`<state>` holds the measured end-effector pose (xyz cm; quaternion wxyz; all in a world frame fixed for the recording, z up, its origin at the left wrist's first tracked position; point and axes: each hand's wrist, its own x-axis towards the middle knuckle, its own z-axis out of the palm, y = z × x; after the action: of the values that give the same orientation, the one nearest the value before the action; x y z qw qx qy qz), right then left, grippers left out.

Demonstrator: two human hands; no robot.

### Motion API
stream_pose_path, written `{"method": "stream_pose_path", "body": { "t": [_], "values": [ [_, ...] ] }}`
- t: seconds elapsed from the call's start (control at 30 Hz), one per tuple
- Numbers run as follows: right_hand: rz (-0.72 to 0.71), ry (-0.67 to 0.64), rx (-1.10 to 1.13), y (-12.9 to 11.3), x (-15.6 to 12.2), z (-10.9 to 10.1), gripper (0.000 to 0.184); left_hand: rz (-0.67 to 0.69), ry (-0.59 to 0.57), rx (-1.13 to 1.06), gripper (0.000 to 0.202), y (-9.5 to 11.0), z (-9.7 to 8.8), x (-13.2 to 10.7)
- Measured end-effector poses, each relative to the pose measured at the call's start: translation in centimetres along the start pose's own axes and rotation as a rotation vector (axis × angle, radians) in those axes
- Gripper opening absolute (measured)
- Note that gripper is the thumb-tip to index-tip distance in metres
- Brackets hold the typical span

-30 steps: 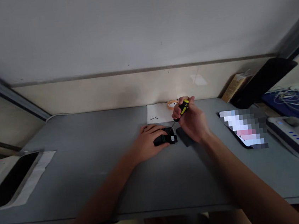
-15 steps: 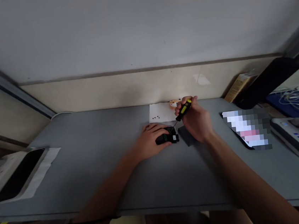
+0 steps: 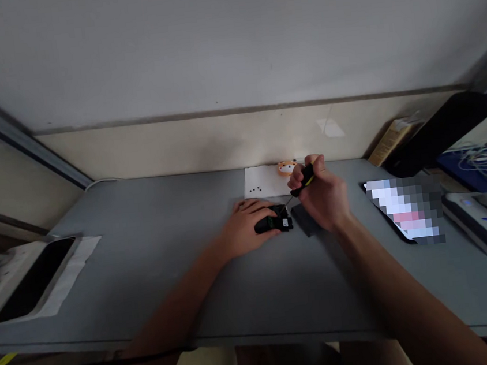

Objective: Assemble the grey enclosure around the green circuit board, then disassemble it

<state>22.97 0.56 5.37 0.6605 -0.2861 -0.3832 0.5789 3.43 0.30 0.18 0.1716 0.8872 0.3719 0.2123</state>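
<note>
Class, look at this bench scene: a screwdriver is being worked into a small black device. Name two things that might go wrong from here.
1. The screwdriver in the right hand is tilted, so its tip may slip off the small black device toward the left hand steadying it.
2. The tiny screws lie loose on the white paper close behind the hands; a knock might scatter them.

Single head-worn view, forward and down from above, fairly near the grey desk (image 3: 147, 262) against the wall.
</note>
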Motion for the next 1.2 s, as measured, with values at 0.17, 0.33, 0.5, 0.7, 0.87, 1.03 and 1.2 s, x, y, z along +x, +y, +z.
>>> {"method": "stream_pose_path", "body": {
  "t": [0.17,0.33,0.5,0.7,0.87,1.03,1.2],
  "values": [
    [0.005,-0.017,-0.038,-0.14,0.06,0.32,0.040,-0.008,-0.006,0.012,0.021,0.10,0.03,0.02],
    [0.009,-0.014,0.020,-0.19,-0.02,0.52,0.040,-0.016,-0.002,0.012,0.022,0.17,0.09,0.09],
    [0.025,0.001,0.037,0.00,-0.04,0.14,0.036,-0.004,0.005,0.010,0.022,0.02,0.12,0.09],
    [-0.016,-0.004,-0.037,-0.13,0.08,0.15,0.040,0.004,-0.001,0.009,0.021,0.07,0.04,-0.03],
    [0.003,-0.011,-0.057,-0.24,0.23,0.59,0.048,0.007,0.003,0.004,0.020,0.10,-0.01,-0.04],
    [0.006,0.012,0.007,0.00,0.22,0.41,0.044,0.011,0.006,-0.002,0.020,0.02,0.02,0.00],
    [-0.001,-0.001,0.010,0.08,0.10,-0.19,0.040,0.007,0.006,0.002,0.020,-0.01,0.07,-0.01]
  ]
}}
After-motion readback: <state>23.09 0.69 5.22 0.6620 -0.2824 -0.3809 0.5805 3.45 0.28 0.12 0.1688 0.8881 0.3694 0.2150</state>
